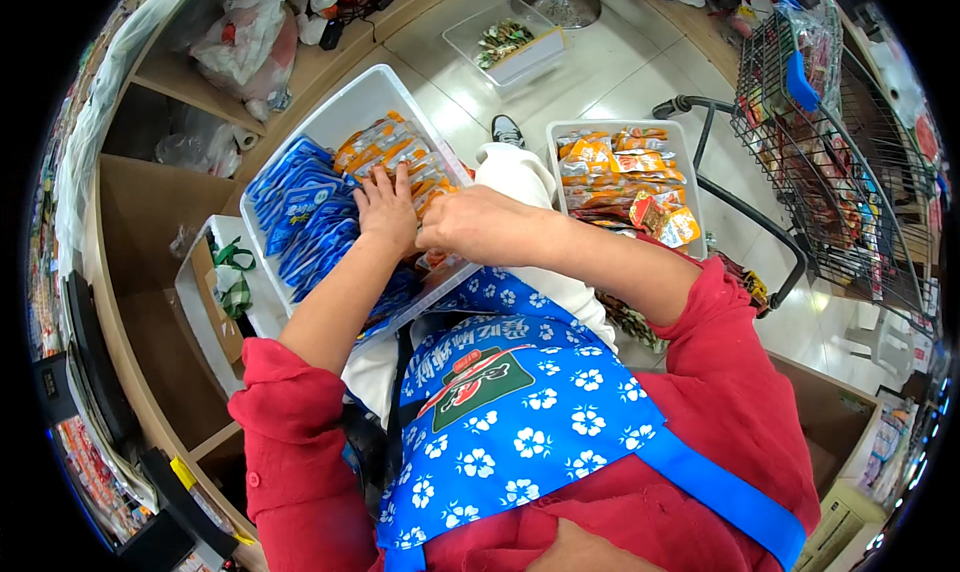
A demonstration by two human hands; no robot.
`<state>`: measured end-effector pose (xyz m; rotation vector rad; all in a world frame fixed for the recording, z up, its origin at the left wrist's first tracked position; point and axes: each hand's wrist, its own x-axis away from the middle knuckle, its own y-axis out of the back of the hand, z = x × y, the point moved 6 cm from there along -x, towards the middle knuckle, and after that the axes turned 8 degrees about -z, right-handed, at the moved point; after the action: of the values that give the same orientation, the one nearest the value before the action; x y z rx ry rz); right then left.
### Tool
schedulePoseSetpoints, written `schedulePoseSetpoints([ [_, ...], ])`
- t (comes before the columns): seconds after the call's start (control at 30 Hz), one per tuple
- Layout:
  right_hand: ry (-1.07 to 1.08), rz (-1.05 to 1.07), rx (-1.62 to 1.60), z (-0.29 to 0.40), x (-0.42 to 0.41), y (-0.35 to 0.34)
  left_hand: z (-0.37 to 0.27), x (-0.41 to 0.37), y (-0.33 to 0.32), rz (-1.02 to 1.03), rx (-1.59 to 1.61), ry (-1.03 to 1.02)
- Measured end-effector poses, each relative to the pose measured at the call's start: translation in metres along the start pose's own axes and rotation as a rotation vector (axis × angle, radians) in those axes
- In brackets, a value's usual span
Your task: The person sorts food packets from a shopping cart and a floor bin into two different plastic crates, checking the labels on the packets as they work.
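Across my lap, tilted, lies a translucent white plastic bin (pixel 384 79) filled with rows of small snack packets. Blue packets (pixel 311 208) fill its left side, and orange packets (pixel 379 143) stand in rows on its right. My left hand (pixel 388 210) rests palm down with spread fingers where the blue and orange rows meet. Beside it, over the bin's right part, my right hand (pixel 461 225) has its fingers curled down among the orange packets. Its fingertips are hidden, so whether it pinches a packet cannot be seen.
On the right stands a second white bin (pixel 553 133) holding orange packets (pixel 626 168). Farther off, a clear bin (pixel 457 43) with green packets sits on the tiled floor (pixel 630 69). A wire shopping cart (pixel 832 159) is at right, wooden shelving (pixel 150 189) at left.
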<state>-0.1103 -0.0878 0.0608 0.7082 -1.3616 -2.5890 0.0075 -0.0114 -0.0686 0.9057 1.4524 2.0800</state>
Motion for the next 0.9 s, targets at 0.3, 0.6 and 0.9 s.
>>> schedulePoseSetpoints([
  [0.3,-0.507,-0.499,0.026,-0.108,0.108,0.100,-0.007,0.006,0.040,0.243,0.249,-0.007],
  [0.6,-1.154,0.020,0.286,-0.209,0.287,0.080,-0.033,0.024,0.041,0.182,0.091,0.082],
  [0.9,-0.941,-0.064,0.566,-0.241,0.312,0.041,-0.032,0.020,0.045,0.102,0.117,0.124],
])
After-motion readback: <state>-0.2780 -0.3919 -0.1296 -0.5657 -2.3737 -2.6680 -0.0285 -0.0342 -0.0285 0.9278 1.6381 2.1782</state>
